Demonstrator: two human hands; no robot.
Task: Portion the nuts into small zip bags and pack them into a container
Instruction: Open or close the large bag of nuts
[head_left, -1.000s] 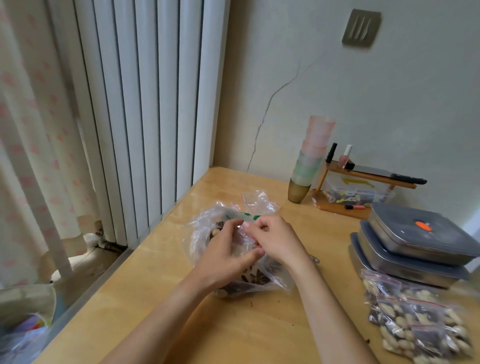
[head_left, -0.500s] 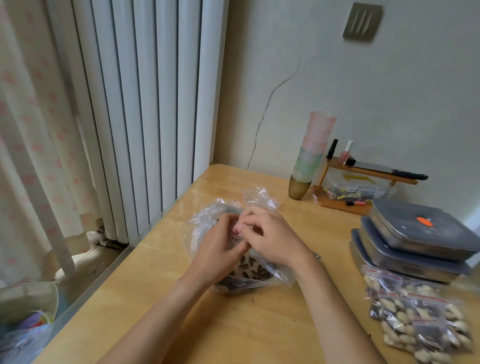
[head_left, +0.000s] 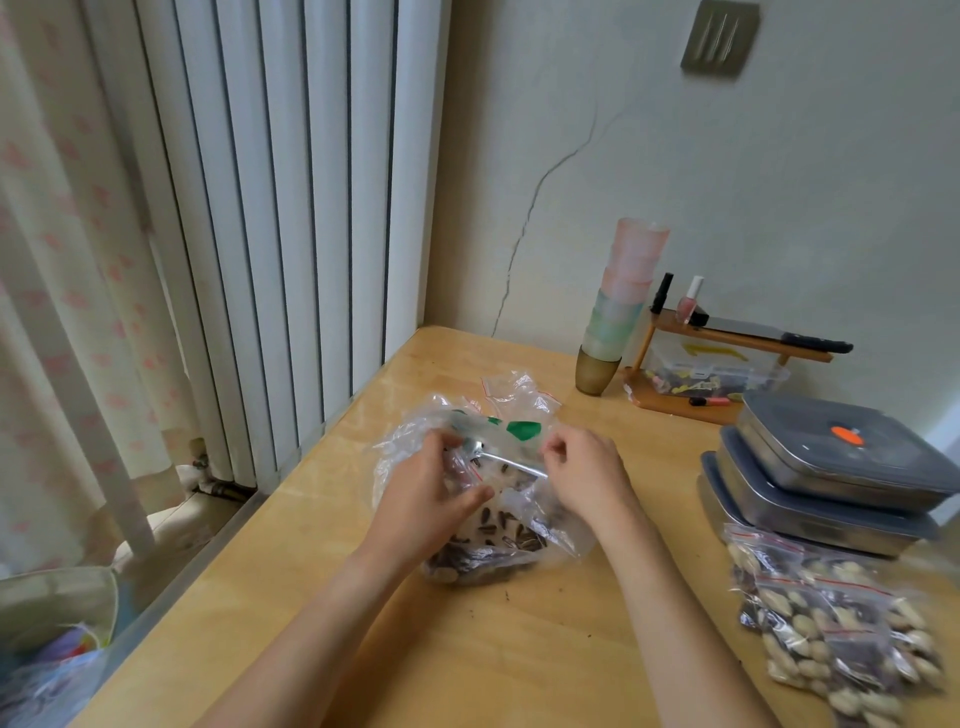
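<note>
- Head view, counter (head_left: 467, 649): pale wood, set against a wall and a white radiator.
- Large clear bag (head_left: 498, 525): lies at the counter's middle, holding dark striped seeds.
- Left hand (head_left: 431, 499): grip closed, pinching a small zip bag (head_left: 465, 465) above the large bag.
- Right hand (head_left: 584, 475): grip curled round a metal spoon (head_left: 498, 457), bowl toward the small bag.
- Filled zip bags (head_left: 831, 634): piled at the right, near edge.
- Lidded metal containers (head_left: 831, 478): stacked just behind that pile.
</note>
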